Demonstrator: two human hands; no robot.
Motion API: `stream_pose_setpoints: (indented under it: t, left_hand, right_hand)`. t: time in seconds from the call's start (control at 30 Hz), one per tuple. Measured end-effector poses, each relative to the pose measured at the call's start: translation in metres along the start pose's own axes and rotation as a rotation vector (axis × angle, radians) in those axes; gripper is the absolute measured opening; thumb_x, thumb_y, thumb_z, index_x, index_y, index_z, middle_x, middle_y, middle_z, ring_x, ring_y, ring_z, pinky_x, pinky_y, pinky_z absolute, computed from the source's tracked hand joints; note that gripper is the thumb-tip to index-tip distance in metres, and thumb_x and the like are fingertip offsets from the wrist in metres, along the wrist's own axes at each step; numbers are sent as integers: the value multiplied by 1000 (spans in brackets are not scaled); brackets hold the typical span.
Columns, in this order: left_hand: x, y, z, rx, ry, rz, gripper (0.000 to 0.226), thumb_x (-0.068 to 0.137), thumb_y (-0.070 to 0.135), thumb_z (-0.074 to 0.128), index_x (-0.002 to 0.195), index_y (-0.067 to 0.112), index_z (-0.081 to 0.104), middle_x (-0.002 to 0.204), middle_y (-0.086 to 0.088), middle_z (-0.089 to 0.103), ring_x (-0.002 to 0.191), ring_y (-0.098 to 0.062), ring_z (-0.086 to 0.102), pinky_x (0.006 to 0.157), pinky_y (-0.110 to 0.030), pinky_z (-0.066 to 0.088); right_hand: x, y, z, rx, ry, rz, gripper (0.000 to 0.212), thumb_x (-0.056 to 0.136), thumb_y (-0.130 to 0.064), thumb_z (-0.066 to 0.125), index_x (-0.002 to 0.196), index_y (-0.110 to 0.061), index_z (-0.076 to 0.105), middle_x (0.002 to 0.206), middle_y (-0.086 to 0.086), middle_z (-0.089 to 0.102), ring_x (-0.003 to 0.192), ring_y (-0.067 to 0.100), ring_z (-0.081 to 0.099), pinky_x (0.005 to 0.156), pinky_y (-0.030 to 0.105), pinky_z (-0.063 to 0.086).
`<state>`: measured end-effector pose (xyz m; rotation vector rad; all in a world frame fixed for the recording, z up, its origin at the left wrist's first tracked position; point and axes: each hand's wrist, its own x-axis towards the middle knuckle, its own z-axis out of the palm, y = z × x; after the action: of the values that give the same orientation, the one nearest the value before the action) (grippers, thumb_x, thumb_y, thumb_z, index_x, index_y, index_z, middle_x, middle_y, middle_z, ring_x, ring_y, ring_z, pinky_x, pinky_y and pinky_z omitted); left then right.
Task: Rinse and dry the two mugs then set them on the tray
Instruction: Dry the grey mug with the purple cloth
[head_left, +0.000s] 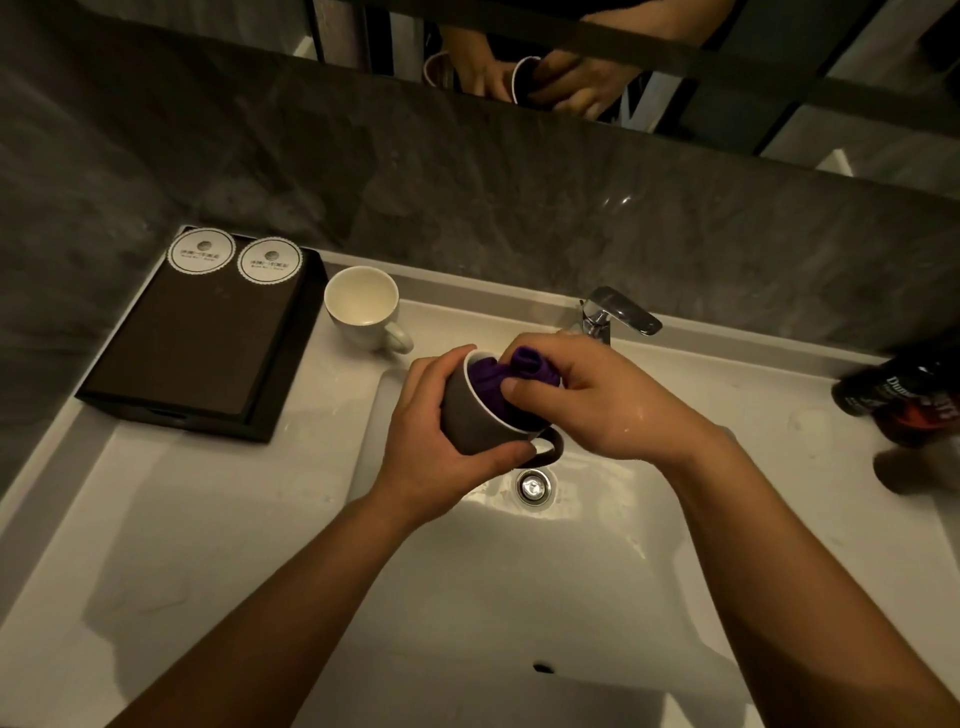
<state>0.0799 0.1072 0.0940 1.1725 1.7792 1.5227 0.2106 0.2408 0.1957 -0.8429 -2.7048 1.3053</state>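
Note:
Over the sink basin my left hand (441, 426) grips a dark grey mug (478, 421) with a white inside, tilted toward me, handle pointing right. My right hand (597, 400) pushes a purple cloth (498, 376) into the mug's mouth, fingers closed on the cloth. A second mug, white (363, 309), stands upright on the counter behind the basin, handle to the right, just right of the dark tray (130, 387). Two round white paper coasters (234, 257) lie at the tray's far end.
A chrome faucet (615, 312) stands behind the basin, right of my hands. The drain (534, 486) lies below the mug. Dark bottles (904, 400) stand on the counter at the right. A grey stone wall and a mirror are behind.

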Motion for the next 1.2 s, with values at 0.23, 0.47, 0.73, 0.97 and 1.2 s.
stream_pose_setpoints:
  t: [0.23, 0.47, 0.73, 0.97, 1.2]
  left_hand:
    - [3, 0, 2, 98, -67, 28, 98, 62, 60, 85, 144, 21, 49, 134, 6, 53, 121, 10, 49, 88, -1, 43]
    - [5, -4, -9, 75, -115, -50, 98, 58, 64, 83, 144, 31, 47, 130, 21, 51, 117, 4, 54, 85, -9, 51]
    - [6, 0, -4, 216, -182, -14, 105, 58, 72, 79, 147, 29, 45, 130, 10, 49, 119, 6, 47, 86, -1, 43]
    - [4, -6, -3, 225, -167, -38, 106, 55, 69, 85, 147, 38, 41, 129, 16, 47, 116, 8, 49, 85, -1, 43]
    - [-5, -10, -3, 126, -163, -130, 102, 53, 68, 84, 144, 42, 47, 122, 29, 50, 116, 6, 54, 84, -6, 50]
  right_hand:
    - [-3, -1, 18, -148, 136, 48, 16, 95, -31, 69, 105, -19, 73, 93, 1, 74, 86, 17, 66, 80, 48, 57]
    - [-23, 16, 8, 545, -48, 69, 17, 101, -12, 63, 117, -14, 66, 105, 4, 74, 101, 20, 72, 88, 33, 60]
    - [-15, 16, 31, 382, 88, 70, 20, 101, -20, 65, 88, -11, 51, 75, 3, 54, 68, 10, 49, 62, 31, 44]
    - [-22, 15, 36, 360, 49, 50, 42, 93, -28, 73, 122, -35, 43, 100, 6, 67, 88, 27, 70, 75, 47, 63]
    - [-28, 19, 54, 390, 221, 15, 29, 89, -13, 76, 112, -28, 66, 105, -16, 64, 103, 10, 64, 83, 39, 61]
